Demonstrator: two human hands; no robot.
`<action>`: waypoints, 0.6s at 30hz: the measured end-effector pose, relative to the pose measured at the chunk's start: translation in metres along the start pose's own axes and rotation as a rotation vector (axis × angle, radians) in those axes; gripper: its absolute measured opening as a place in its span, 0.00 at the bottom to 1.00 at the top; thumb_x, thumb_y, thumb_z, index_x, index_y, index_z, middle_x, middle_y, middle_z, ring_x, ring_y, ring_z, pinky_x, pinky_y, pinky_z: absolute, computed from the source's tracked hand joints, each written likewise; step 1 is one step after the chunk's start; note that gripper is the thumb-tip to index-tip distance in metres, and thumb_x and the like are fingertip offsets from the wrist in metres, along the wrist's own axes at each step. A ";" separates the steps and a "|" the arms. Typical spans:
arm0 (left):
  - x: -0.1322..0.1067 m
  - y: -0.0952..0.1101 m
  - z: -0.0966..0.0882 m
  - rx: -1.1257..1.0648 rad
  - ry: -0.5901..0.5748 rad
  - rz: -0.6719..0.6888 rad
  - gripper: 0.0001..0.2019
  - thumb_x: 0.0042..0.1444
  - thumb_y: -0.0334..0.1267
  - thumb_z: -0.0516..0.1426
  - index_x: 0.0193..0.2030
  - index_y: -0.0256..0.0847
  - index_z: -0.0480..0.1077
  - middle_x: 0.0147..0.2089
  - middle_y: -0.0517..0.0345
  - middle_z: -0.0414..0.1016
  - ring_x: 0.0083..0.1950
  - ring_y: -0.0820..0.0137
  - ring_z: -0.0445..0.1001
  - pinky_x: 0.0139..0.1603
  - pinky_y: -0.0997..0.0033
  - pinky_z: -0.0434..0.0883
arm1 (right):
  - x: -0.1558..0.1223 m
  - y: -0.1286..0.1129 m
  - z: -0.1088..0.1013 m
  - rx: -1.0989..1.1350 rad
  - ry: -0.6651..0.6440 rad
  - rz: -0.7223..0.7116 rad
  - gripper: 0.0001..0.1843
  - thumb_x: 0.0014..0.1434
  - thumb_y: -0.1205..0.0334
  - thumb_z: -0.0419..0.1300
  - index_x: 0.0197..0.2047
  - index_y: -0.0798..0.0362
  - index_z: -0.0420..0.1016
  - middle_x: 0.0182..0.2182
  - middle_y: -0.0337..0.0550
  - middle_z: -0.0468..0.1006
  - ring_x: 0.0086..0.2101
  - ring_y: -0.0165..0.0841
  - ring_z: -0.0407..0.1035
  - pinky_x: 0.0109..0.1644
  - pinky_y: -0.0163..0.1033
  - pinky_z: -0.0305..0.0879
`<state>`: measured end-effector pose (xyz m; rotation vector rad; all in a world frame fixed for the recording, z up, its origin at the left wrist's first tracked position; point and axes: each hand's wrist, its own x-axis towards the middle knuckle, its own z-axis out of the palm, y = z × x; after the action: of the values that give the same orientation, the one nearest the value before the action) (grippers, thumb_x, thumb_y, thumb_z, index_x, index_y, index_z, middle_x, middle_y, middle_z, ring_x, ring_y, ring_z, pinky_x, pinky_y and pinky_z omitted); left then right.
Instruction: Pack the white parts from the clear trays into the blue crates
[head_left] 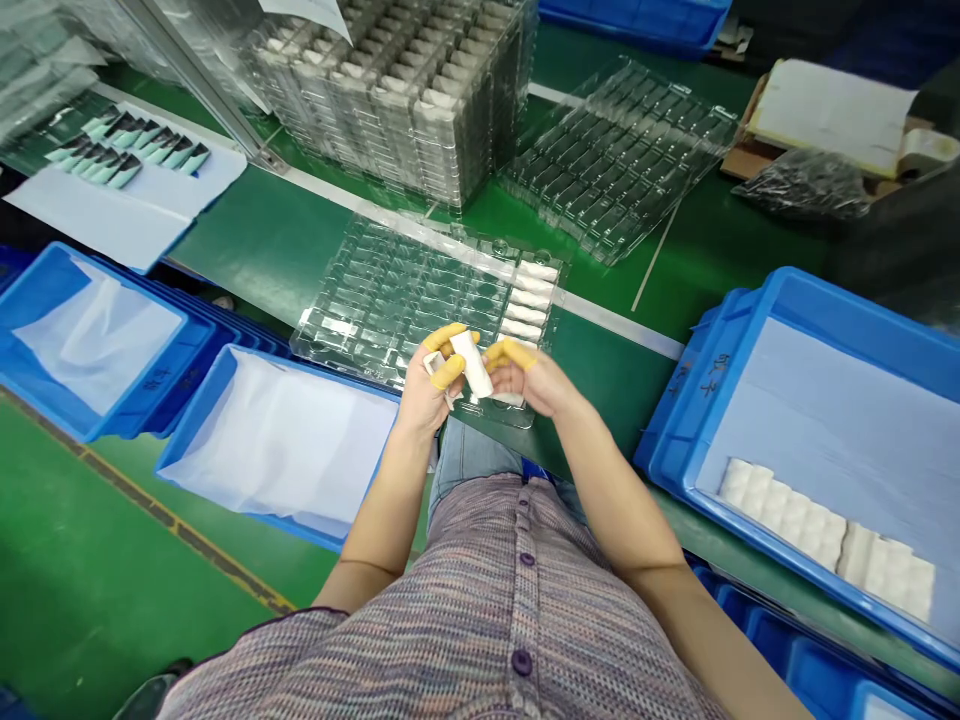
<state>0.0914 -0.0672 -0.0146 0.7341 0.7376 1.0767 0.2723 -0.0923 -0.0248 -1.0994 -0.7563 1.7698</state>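
The white piece (472, 365) is a smooth, matte, oblong block with rounded edges, held over the near edge of a clear plastic tray (405, 300). The left hand (424, 393) pinches it between thumb and forefinger; more white material shows within that hand's curled fingers. The right hand (538, 380) is bent inward at the piece's other side; I cannot tell whether its fingertips grip it or only sit beside it. Yellow rubbery covers (448, 373) sheathe several fingertips on both hands.

The tray is thin, glossy and moulded into rows of narrow pockets. White pieces fill part of its right-hand column. Behind it, a tall stack of clear trays (442, 150) carries pale pieces in its top pockets, and more see-through trays (622, 155) lie askew to the right.

On the right, a blue plastic bin (862, 320) with a pale lining holds a row of white blocks (787, 510), ridged on top. On the left, 2 blue bins are lined with white sheets (292, 440).

Teal-and-black pieces (161, 145) lie in rows on white paper. A metal post (199, 80) rises beside them. A crumpled dark bag (810, 185) lies at far right. The hands hide the tray's near right part.
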 end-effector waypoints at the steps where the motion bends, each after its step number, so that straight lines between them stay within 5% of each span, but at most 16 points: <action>1: -0.001 0.001 0.000 0.005 -0.011 -0.010 0.26 0.45 0.46 0.76 0.51 0.45 0.79 0.48 0.51 0.85 0.24 0.79 0.74 0.16 0.83 0.59 | -0.013 0.008 0.010 0.109 -0.089 0.067 0.32 0.56 0.30 0.67 0.44 0.52 0.78 0.36 0.46 0.85 0.33 0.37 0.81 0.40 0.43 0.81; 4: -0.004 0.004 0.003 0.019 -0.040 -0.044 0.24 0.49 0.43 0.74 0.52 0.45 0.78 0.47 0.52 0.86 0.19 0.82 0.67 0.15 0.82 0.59 | -0.038 0.023 0.029 0.333 -0.144 0.128 0.30 0.50 0.41 0.76 0.47 0.51 0.77 0.37 0.42 0.86 0.33 0.34 0.82 0.38 0.38 0.81; 7: -0.006 0.003 0.008 0.024 -0.049 -0.038 0.23 0.49 0.42 0.74 0.52 0.43 0.78 0.47 0.50 0.86 0.23 0.79 0.72 0.15 0.83 0.59 | -0.042 0.027 0.033 0.402 -0.060 0.078 0.27 0.46 0.49 0.80 0.43 0.50 0.75 0.34 0.37 0.85 0.33 0.29 0.81 0.40 0.32 0.80; 12: -0.006 0.002 0.015 0.026 -0.070 -0.037 0.29 0.43 0.46 0.77 0.52 0.43 0.79 0.52 0.47 0.85 0.40 0.64 0.85 0.16 0.82 0.60 | -0.040 0.028 0.039 0.327 0.159 -0.055 0.29 0.38 0.49 0.84 0.32 0.50 0.71 0.27 0.32 0.81 0.27 0.26 0.78 0.35 0.30 0.79; 15: -0.004 0.003 0.016 -0.003 -0.080 -0.079 0.28 0.42 0.45 0.77 0.50 0.41 0.80 0.48 0.47 0.86 0.38 0.65 0.85 0.15 0.83 0.60 | -0.045 0.027 0.044 0.299 0.231 -0.120 0.30 0.40 0.45 0.82 0.31 0.49 0.69 0.27 0.32 0.80 0.27 0.27 0.77 0.32 0.31 0.78; 18: -0.003 0.006 0.017 -0.042 -0.077 -0.158 0.26 0.43 0.47 0.76 0.49 0.40 0.80 0.44 0.47 0.86 0.31 0.68 0.83 0.14 0.83 0.60 | -0.050 0.027 0.048 0.320 0.165 -0.086 0.29 0.44 0.40 0.79 0.35 0.47 0.69 0.31 0.33 0.80 0.31 0.29 0.78 0.33 0.34 0.79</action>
<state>0.1012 -0.0711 0.0000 0.6663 0.6930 0.9134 0.2291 -0.1508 -0.0094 -0.9664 -0.3968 1.6359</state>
